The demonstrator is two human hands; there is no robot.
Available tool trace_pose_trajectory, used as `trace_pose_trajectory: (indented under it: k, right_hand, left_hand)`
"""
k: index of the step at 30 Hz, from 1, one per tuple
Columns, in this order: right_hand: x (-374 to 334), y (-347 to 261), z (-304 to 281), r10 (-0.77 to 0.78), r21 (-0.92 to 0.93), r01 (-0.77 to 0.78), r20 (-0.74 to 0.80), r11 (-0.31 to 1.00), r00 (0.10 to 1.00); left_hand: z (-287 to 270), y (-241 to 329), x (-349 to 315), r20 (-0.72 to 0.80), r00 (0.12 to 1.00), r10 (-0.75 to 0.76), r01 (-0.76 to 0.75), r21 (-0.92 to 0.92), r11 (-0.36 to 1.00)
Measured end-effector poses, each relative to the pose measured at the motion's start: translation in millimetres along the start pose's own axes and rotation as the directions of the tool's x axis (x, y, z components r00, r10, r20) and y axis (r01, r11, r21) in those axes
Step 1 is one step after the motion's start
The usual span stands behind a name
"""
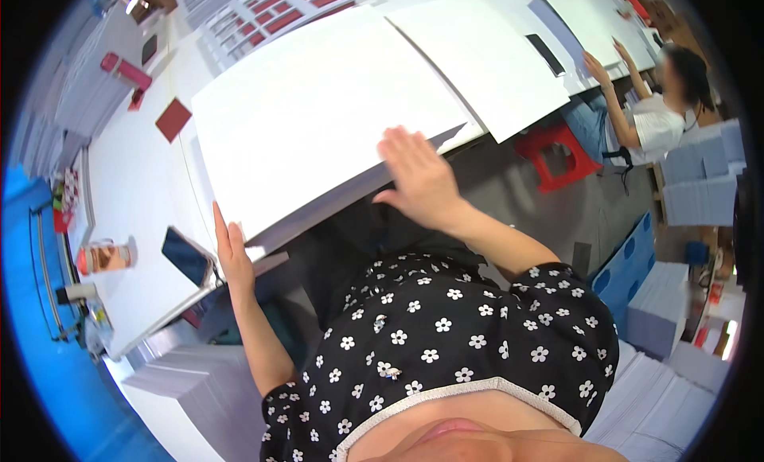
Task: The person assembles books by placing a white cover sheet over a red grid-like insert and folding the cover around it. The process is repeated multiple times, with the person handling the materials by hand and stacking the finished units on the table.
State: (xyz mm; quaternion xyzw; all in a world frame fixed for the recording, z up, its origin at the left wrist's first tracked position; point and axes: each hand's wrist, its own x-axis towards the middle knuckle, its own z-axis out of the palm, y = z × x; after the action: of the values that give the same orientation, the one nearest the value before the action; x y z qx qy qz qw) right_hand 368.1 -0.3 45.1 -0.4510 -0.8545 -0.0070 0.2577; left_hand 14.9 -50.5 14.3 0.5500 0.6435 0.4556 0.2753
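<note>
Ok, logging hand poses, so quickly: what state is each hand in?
Left hand: open, at the near-left corner of the white stack.
Right hand: open, over its near edge; contact unclear.

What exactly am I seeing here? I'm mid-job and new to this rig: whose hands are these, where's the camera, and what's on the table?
There's no robot: these are a person's bare hands. The single picture comes from a fisheye camera on their head, looking down, so straight edges bend toward the rim. The wearer's flowered top fills the bottom.

On the white table lies a large white sheet, with another white sheet to its right. Further left are a phone, a red square and a pink bottle.

The left hand is at the large sheet's near-left corner; the open right hand is over its near edge. Neither appears to grip anything.
</note>
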Motion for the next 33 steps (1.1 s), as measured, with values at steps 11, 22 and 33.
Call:
trace_pose_trajectory:
  k: [11,22,33]
  right_hand:
    - [-5.9,99.9,-31.1,0.343,0.081,-0.335,-0.125,0.939,0.931]
    - [254.0,159.6,-7.6,-0.028,0.064,0.037,-0.14,0.997,0.99]
    - [396.7,193.4,141.3,0.102,-0.405,0.158,0.551,0.901,0.828]
  left_hand:
    - [7.0,-11.9,2.2,-0.012,0.989,-0.15,0.111,-0.619,0.778]
    - [7.6,-135.5,42.9,-0.337,0.938,-0.082,0.075,-0.034,0.997]
    - [4.9,-103.7,34.1,-0.357,0.928,-0.111,0.091,-0.072,0.993]
